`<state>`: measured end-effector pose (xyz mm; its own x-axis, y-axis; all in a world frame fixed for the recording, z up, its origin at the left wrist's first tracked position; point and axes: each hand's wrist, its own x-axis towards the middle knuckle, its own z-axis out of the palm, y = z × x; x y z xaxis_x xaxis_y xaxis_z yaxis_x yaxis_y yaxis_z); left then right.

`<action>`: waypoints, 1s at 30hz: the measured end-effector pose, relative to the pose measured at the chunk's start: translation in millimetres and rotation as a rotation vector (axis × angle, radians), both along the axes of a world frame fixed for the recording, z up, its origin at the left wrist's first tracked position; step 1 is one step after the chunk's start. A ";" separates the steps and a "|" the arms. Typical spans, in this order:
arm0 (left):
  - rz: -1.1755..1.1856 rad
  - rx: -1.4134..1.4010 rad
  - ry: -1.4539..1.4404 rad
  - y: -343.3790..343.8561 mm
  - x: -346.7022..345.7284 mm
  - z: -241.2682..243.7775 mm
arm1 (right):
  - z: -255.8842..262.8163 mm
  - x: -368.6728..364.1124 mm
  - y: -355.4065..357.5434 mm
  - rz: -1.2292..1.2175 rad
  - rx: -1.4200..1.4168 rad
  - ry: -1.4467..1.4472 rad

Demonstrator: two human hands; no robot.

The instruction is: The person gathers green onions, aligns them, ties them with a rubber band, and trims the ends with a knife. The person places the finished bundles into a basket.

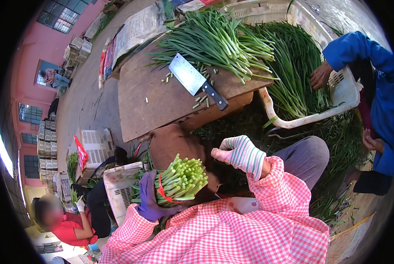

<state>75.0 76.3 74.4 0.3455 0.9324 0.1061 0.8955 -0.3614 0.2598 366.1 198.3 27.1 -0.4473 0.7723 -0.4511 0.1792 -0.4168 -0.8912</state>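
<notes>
My left hand (149, 198), in a purple glove, grips a thick bundle of green stalks (182, 180) bound with a red tie, cut ends facing up and right. To the right of the bundle is my right hand (238, 153) in a striped knit glove, fingers curled; whether something small is between them I cannot tell. A cleaver (190, 76) with a black handle lies on the wooden board (144, 99) in front of me, with short cut stalk pieces around it. A pile of loose leafy green stalks (216, 43) lies at the board's far side.
A white plastic crate (289, 123) of long greens stands at the right, a co-worker's hand (320, 76) in it. Another white crate (112, 184) is beside my left hand. A person in red (73, 227) sits at the left. Leaves litter the floor (335, 158) at the right.
</notes>
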 end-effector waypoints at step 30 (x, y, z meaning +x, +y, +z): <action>0.072 0.101 0.082 -4.0 22.1 9.6 | -49.8 -39.6 -120.7 0.159 0.001 0.220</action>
<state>97.0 72.3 83.9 0.2899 0.9409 0.1750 0.9366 -0.3165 0.1502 326.5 77.5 -22.8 -0.6504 0.6846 -0.3292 0.0447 -0.3981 -0.9162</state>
